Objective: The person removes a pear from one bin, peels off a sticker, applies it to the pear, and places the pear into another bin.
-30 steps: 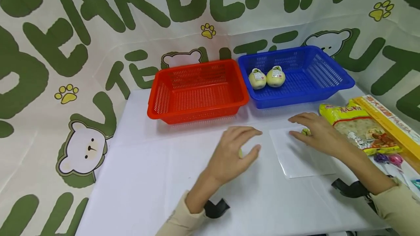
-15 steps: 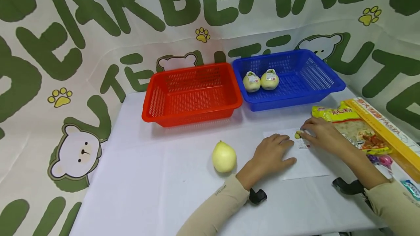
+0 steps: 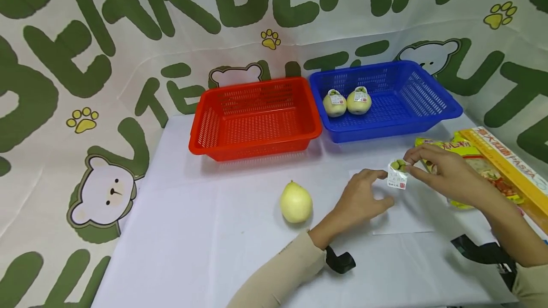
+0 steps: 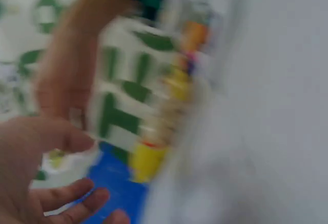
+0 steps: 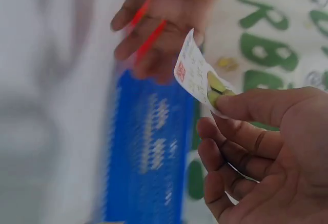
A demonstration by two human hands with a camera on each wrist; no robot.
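My right hand [image 3: 445, 172] pinches a small white paper label [image 3: 397, 182] with green leaf-like shapes and a red stamp mark. In the right wrist view the thumb presses on the green part of the label [image 5: 197, 75], and its free corner sticks up. My left hand [image 3: 359, 198] is beside the label with thumb and fingers spread, holding nothing. A yellow-green pear [image 3: 296, 202] stands on the white table to the left of that hand. Under both hands lies a pale, thin sheet [image 3: 402, 222]. The left wrist view is blurred.
A red basket [image 3: 261, 149] stands at the back, next to a blue basket [image 3: 385, 129] holding two pears [image 3: 335, 104] with similar labels. A yellow food packet [image 3: 462, 203] and a long orange pasta box [image 3: 509, 170] lie at the right. A patterned cloth [image 3: 180, 4] hangs behind.
Both hands moved over the sheet; the left came rightward, uncovering the pear. My right hand picked the label up from the sheet and lifted it.
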